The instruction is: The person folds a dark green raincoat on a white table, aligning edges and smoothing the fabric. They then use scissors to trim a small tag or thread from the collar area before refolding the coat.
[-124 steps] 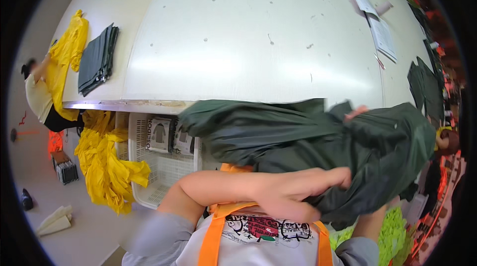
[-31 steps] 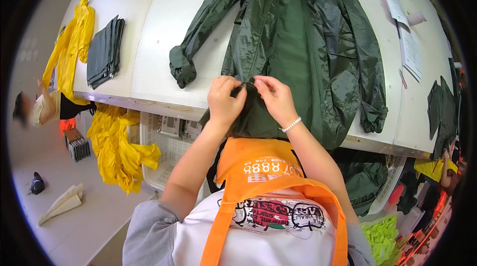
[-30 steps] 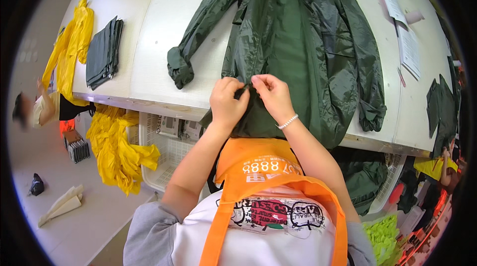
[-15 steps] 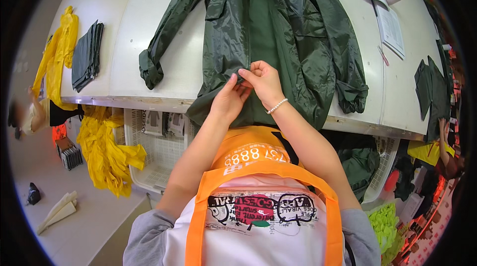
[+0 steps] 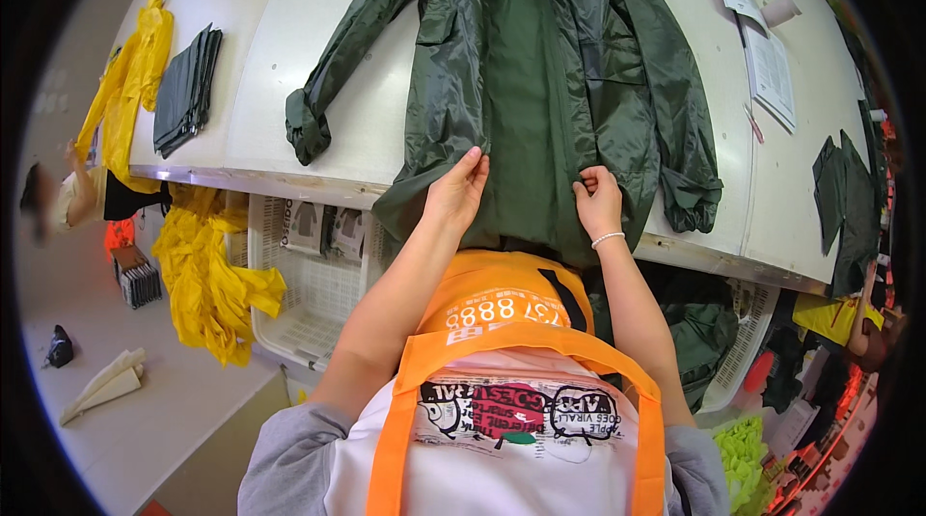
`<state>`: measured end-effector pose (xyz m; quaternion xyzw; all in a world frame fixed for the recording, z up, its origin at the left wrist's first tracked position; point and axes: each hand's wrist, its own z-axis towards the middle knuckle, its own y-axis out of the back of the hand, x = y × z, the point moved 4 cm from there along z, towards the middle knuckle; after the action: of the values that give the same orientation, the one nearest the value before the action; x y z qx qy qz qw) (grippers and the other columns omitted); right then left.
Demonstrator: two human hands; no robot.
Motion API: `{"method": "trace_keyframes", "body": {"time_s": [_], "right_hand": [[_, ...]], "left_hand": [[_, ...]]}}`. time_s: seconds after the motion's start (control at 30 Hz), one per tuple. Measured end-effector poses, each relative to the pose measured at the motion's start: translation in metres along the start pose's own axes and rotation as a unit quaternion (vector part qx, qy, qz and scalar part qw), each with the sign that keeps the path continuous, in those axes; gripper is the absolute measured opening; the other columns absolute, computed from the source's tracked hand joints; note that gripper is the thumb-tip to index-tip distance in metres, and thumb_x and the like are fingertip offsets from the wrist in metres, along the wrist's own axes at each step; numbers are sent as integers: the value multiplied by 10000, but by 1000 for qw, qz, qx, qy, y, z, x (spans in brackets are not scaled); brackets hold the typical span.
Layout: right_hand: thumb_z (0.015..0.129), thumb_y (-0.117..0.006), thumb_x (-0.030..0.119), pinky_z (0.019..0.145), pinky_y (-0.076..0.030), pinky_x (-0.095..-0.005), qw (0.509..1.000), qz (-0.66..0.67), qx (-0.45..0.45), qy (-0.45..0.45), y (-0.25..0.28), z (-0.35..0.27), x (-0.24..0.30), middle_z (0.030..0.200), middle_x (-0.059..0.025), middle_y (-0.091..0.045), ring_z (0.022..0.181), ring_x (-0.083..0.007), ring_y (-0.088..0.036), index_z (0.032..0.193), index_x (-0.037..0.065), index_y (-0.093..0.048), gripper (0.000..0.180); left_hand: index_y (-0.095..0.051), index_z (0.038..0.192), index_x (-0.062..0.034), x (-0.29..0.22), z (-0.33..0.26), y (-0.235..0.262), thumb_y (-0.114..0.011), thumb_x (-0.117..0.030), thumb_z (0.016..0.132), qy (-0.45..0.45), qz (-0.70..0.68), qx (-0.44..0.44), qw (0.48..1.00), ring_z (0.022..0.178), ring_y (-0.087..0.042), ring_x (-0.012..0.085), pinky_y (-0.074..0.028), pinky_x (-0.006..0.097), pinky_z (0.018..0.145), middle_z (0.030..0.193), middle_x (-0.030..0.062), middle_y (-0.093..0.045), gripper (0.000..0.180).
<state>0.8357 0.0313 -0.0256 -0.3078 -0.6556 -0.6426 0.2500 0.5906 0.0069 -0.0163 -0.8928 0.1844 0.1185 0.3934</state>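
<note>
A dark green rain jacket (image 5: 526, 82) lies spread on the white table, its front open and its sleeves out to both sides. Its lower hem hangs over the table's near edge. My left hand (image 5: 459, 190) pinches the front edge of the left-hand panel near the hem. Across the gap, my right hand (image 5: 599, 202), with a beaded bracelet at the wrist, pinches the edge of the right-hand panel at about the same height. Between my hands the smooth inner back of the jacket shows.
Folded dark garments (image 5: 188, 92) and a yellow raincoat (image 5: 135, 82) lie at the left. Papers (image 5: 770, 72) and small scissors (image 5: 753, 124) are at the right. Under the table edge stand a white crate (image 5: 299, 313) and heaped yellow garments (image 5: 207, 275). Co-workers are at both sides.
My hands were together at the left-hand front edge. My right hand has moved right to the other front edge, and the jacket front now lies wider apart.
</note>
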Motion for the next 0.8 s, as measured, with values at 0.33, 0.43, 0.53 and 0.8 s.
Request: {"method": "trace_keyframes", "body": {"time_s": [0.33,0.43,0.53,0.8], "right_hand": [[827,-694,74,626,-484,-236,952,280,-91,-79,68,-9,42,777,-19,-655,671,-76,-579,901,-2,-692,106],[831,-687,73,630,-496,-244,988,128,-45,74,14,-31,95,793,-35,-675,678,-85,-613,843,-4,-703,80],[831,-673,54,623,-509,-245,964,254,13,-81,-30,-42,83,785,-50,-681,657,-110,-632,853,-23,-688,82],[819,-669,44,652,-537,-246,822,451,68,-341,-48,-61,66,804,-93,-679,682,-146,-647,875,-26,-662,90]], "left_hand": [[-584,994,6,0,-13,-8,-665,-83,871,96,-4,22,995,937,-604,184,-535,261,832,1038,130,-615,172],[-587,1070,-6,32,-18,-24,-666,-173,884,144,99,55,983,1097,-553,210,-430,342,987,1162,130,-593,261],[-561,1138,34,44,-7,-15,-679,-185,875,129,198,21,971,1179,-507,234,-383,357,1038,1246,147,-556,361],[-636,989,21,44,-1,-7,-730,-166,832,96,241,-33,965,954,-603,202,-466,303,884,1009,106,-641,262]]}}
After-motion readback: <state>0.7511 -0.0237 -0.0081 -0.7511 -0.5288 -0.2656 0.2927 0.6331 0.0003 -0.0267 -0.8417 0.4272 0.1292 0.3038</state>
